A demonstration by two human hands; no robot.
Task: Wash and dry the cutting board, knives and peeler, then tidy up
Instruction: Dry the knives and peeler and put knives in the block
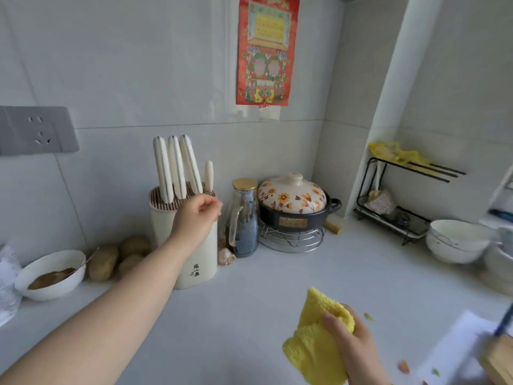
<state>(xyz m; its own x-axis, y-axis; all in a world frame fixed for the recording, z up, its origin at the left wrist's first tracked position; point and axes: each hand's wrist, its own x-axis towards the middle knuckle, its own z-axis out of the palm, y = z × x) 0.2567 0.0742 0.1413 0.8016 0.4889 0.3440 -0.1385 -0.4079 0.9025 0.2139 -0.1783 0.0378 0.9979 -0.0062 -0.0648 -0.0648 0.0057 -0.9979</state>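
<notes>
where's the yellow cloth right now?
Head view, lower right: the yellow cloth is held in the right hand over the white counter, nearer the camera than the knife block.

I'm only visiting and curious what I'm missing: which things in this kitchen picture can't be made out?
Head view:
- Knife blades: hidden inside the knife block; only handles show.
- Left hand: its curled fingers hide whether they hold anything.
- Wooden object, bottom right: blurred, cut off by the edge.
- Pot label: too small to read.

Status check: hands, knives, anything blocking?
Left hand at knife block, holding nothing. Right hand grips yellow cloth. Four handles in block. Glass jar close beside.
</notes>
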